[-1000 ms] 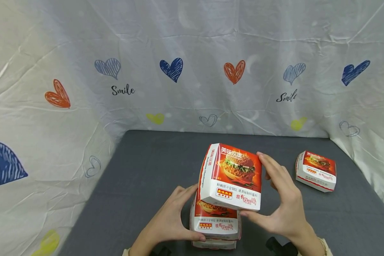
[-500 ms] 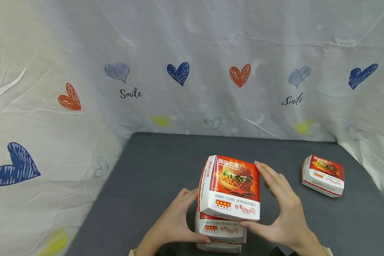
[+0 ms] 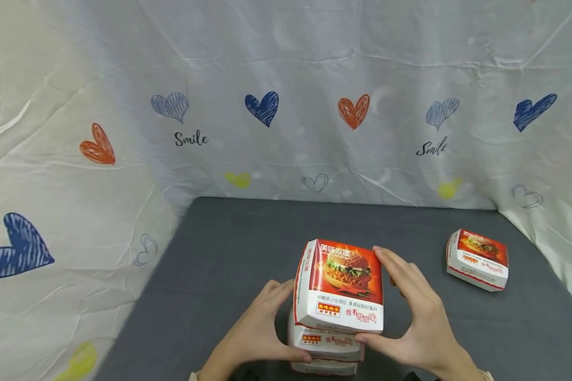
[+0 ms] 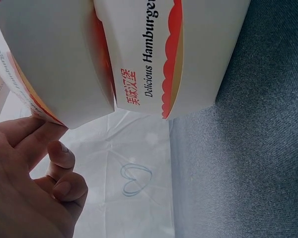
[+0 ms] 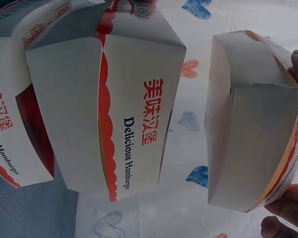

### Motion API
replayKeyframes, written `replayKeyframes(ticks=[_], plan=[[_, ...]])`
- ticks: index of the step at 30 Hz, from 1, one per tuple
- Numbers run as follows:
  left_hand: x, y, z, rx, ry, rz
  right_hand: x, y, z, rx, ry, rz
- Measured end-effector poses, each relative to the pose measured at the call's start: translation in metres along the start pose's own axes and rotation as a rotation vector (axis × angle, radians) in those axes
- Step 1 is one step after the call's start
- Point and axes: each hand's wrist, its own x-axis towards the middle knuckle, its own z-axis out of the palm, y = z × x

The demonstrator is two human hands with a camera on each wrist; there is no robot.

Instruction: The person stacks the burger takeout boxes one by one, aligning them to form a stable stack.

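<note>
Left hand, bottom centre: grips upper stacked box. Lower box: sits beneath (two stacked, seemingly done). Held box, lower centre: hangs above, not yet set down. Right hand: pinches held box. Loose box, right of frame: apart, apparently remaining.

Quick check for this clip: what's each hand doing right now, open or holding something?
Left hand: holding the middle burger box.
Right hand: holding the top burger box.

The right hand pinches a white carton; apart from it, a red-lettered carton adjoins the leftmost carton before a heart-printed cloth.
</note>
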Motion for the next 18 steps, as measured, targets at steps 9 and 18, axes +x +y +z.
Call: replayKeyframes(ticks=[9,18], plan=[[-0.001,0.0008,0.0,-0.014,-0.006,-0.007,-0.0065,0.0043,0.0034,-0.001,-0.052,0.014],[0.0002,0.0017,-0.0017,-0.015,-0.006,-0.012,-0.0076,0.0044,0.0004,-0.025,-0.175,0.101]])
